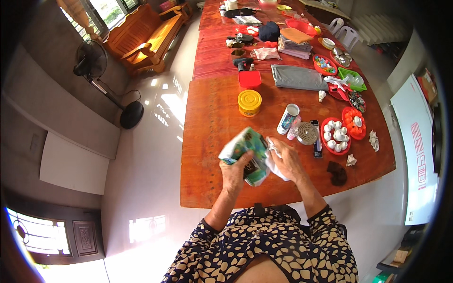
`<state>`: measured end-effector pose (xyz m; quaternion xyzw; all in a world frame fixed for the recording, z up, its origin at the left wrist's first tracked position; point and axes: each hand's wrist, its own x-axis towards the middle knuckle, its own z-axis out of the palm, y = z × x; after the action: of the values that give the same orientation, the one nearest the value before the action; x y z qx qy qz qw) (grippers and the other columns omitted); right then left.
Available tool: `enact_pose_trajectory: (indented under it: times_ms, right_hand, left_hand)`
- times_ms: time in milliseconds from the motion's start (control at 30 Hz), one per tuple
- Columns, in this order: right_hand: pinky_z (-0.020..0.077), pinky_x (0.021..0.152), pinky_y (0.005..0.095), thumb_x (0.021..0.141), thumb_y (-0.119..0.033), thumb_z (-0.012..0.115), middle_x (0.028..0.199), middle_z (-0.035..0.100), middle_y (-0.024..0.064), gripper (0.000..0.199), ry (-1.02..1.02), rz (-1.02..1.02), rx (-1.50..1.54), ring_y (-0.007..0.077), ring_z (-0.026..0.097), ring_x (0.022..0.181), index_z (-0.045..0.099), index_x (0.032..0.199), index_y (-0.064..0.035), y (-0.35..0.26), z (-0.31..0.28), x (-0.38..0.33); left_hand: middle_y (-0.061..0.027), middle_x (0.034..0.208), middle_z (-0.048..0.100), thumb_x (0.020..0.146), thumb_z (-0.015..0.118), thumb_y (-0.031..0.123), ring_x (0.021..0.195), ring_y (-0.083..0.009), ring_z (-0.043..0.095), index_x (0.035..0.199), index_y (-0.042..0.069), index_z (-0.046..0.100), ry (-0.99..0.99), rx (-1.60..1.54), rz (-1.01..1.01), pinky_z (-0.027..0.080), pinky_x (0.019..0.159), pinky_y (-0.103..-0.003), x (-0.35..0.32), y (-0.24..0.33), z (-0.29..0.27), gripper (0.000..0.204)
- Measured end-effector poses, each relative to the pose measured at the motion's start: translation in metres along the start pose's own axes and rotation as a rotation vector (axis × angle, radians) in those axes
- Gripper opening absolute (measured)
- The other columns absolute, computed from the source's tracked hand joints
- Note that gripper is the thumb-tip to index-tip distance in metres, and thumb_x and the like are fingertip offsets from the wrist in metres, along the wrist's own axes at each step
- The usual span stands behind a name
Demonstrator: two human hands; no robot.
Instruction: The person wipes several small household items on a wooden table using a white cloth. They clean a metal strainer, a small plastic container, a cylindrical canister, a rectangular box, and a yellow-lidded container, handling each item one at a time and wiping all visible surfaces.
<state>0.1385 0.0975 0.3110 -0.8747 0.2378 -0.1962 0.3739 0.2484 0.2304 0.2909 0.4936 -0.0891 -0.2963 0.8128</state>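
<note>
My left hand [231, 177] grips a soft green and white tissue pack [250, 144] above the near part of the wooden table [207, 174]. At the pack's right side, my right hand [289, 162] pinches a crumpled white tissue [273, 166]. Whether this tissue is still partly inside the pack, I cannot tell. Beyond my right hand stand a white cylindrical tube [288, 119] and a small pinkish clear bottle [294, 129]. Beside them lie a round perforated metal disc [307, 133] and a narrow dark blue packet [318, 150].
A yellow lidded tub [249, 103] and a red box [249, 79] stand farther back. On the right are a red bowl of white rounded pieces [335, 136], a crumpled tissue [351, 160] and a dark brown furry item [337, 173]. Folded grey cloth [298, 78] lies beyond.
</note>
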Motion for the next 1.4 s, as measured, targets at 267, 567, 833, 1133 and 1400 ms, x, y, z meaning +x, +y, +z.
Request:
enact_pose_trajectory:
  times_ms: [267,567,833,1133,1400]
  right_hand:
    - [0.0429,0.091,0.0415,0.069,-0.003,0.069,0.120,0.053,0.0130,0.052,0.269,-0.453,-0.217,0.0324,0.050,0.108,0.055,0.119,-0.0041,-0.047,0.024,-0.006]
    - [0.0429,0.092,0.0414,0.077,0.000,0.061,0.123,0.048,0.0167,0.045,0.202,-0.203,-0.156,0.0326,0.049,0.110,0.054,0.121,-0.0011,0.001,0.017,-0.024]
    - [0.0530,0.070,0.0219,0.085,-0.006,0.067,0.096,0.065,0.0070,0.036,-0.061,0.500,1.193,0.0121,0.063,0.082,0.054,0.118,0.0017,0.009,0.036,-0.013]
    - [0.0503,0.065,0.0218,0.087,-0.007,0.062,0.091,0.062,0.0041,0.033,-0.053,0.558,0.846,0.0095,0.060,0.076,0.052,0.117,0.0039,0.057,0.018,-0.022]
    - [0.0479,0.065,0.0210,0.081,-0.008,0.071,0.085,0.060,0.0005,0.024,-0.259,0.703,1.144,0.0078,0.058,0.075,0.060,0.102,-0.0006,0.092,0.018,-0.003]
  left_hand:
    - [-0.0050,0.098,0.066,0.081,0.071,0.005,0.084,-0.0152,0.064,0.106,0.001,0.062,0.200,-0.271,-0.003,0.054,0.072,-0.030,0.007,-0.006,-0.001,0.026]
    - [-0.0062,0.095,0.066,0.080,0.072,0.005,0.085,-0.0192,0.066,0.105,0.003,0.059,0.337,-0.535,-0.197,0.059,0.072,-0.037,0.018,0.009,-0.018,0.029]
    - [-0.0095,0.107,0.066,0.087,0.065,0.015,0.096,-0.0230,0.064,0.113,0.005,0.058,0.082,-0.558,-0.329,0.051,0.090,-0.041,0.020,-0.033,-0.020,0.029]
    - [-0.0074,0.096,0.067,0.078,0.071,0.001,0.085,-0.0217,0.066,0.105,0.005,0.059,0.129,-0.384,-0.375,0.057,0.078,-0.041,0.029,-0.048,0.000,0.029]
    - [-0.0092,0.101,0.067,0.082,0.065,0.001,0.088,-0.0235,0.067,0.111,0.005,0.058,0.091,-0.332,-0.474,0.057,0.079,-0.040,0.056,-0.079,-0.006,0.030]
